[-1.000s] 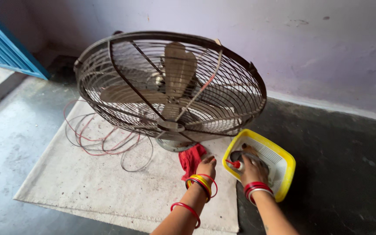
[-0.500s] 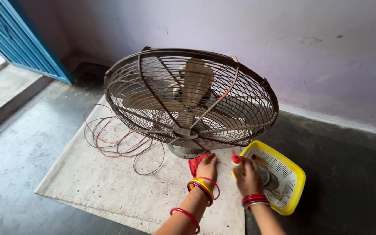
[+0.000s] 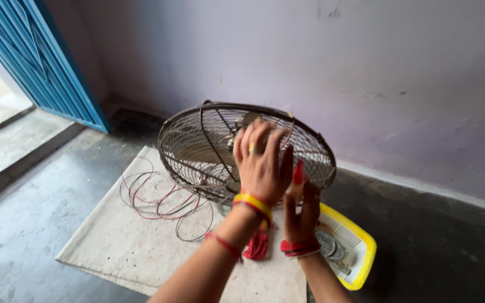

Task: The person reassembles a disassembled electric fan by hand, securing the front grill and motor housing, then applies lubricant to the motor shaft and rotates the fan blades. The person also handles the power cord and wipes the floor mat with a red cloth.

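Observation:
A round fan with a rusty wire cage (image 3: 197,151) lies tilted on a pale mat (image 3: 113,241). My left hand (image 3: 260,163) is raised in front of the cage, back toward me, fingers spread and holding nothing. My right hand (image 3: 303,212) is just beside and below it, closed around a small red-handled tool (image 3: 298,171) whose red end sticks up above the fingers. Both wrists wear red and yellow bangles. A red cloth (image 3: 256,246) lies on the mat under my left wrist.
A yellow tray (image 3: 363,249) with a white grid and a metal part sits on the dark floor to the right. Loops of red wire (image 3: 152,196) lie left of the fan. A blue door (image 3: 40,67) stands at the far left, a lilac wall behind.
Both hands rose from the mat and tray to the front of the fan cage. My left hand let go of the red cloth. The view shifted, so the fan sits farther back.

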